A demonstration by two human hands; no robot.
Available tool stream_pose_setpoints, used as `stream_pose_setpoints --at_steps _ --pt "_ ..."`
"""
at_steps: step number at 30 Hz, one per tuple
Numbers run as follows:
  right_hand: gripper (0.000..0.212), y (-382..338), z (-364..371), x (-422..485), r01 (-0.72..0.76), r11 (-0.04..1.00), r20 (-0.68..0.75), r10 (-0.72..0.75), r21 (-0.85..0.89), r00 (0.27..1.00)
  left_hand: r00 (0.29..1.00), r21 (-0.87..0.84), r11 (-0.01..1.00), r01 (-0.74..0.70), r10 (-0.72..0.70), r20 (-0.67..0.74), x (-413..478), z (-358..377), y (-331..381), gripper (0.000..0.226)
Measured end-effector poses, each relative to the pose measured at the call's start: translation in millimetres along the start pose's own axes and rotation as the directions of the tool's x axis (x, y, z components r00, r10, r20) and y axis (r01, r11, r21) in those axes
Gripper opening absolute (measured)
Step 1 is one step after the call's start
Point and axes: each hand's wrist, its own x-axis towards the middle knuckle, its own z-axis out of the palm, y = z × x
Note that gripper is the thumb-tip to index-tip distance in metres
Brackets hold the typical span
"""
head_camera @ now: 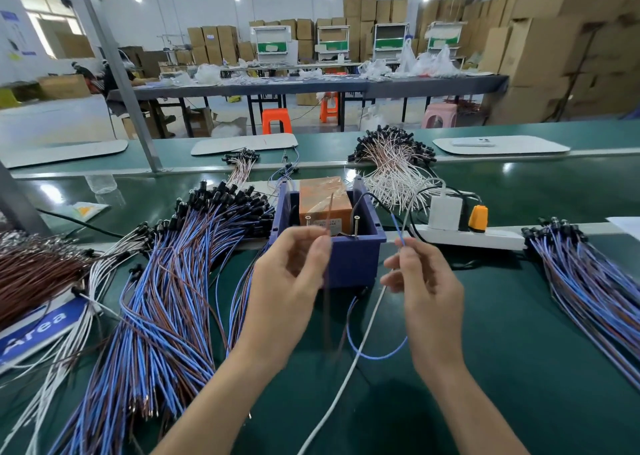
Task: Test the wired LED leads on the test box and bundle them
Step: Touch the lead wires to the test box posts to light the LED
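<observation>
The test box (349,260) is a blue open bin holding an orange block (323,200), with two upright screws (356,226) at its front. My left hand (287,288) pinches a brown wire (327,302) just in front of the box. My right hand (422,288) pinches a blue wire (396,227), whose tip points up beside the box's right corner. The blue wire loops down below my hands (374,354). A large fan of blue and brown LED leads (166,298) lies to the left.
A white power strip (471,236) with a charger and orange plug sits right of the box. More blue leads (588,281) lie far right, white leads (391,167) behind the box, brown ones (31,274) far left. A white cable (346,378) crosses the green belt.
</observation>
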Motion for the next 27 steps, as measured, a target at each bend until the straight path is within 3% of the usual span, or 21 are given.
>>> stream_pose_setpoints --at_steps 6,9,12,13,15,17,20,23,27 --pt "0.018 -40 9 3 0.04 0.996 0.034 -0.043 0.079 0.998 0.982 -0.145 0.988 -0.042 0.068 0.174 14 45 44 0.008" --pt "0.02 -58 -6 8 0.059 0.997 0.024 -0.06 0.039 0.998 0.966 -0.071 0.989 -0.13 0.143 0.216 20 62 52 0.007" --pt "0.027 -72 -29 20 0.026 0.999 -0.035 -0.025 0.03 0.999 0.953 -0.011 0.999 -0.05 0.051 0.297 12 78 44 0.019" --pt "0.029 -76 -37 25 0.004 0.998 -0.048 0.0 0.067 0.999 0.92 0.005 1.0 0.004 -0.005 0.392 3 85 39 0.028" --pt "0.029 -84 -51 35 -0.019 0.991 -0.061 0.028 0.13 0.998 0.782 0.054 0.997 0.052 -0.075 0.619 -18 99 26 0.037" --pt "0.026 -89 -66 41 -0.009 0.991 -0.085 0.02 0.131 0.996 0.665 0.094 0.995 0.04 -0.096 0.741 -36 112 18 0.041" --pt "0.023 -91 -97 47 -0.002 0.988 -0.125 0.022 0.157 0.992 0.623 0.078 0.996 0.053 -0.094 0.777 -41 128 17 0.031" --pt "0.02 -95 -132 55 -0.005 0.976 -0.201 0.05 0.217 0.978 0.614 0.097 0.995 -0.032 -0.057 0.787 -36 142 21 0.024" --pt "0.019 -100 -174 64 0.018 0.973 -0.333 0.062 0.231 0.941 0.527 0.076 0.99 -0.119 -0.002 0.85 -34 160 31 0.033"
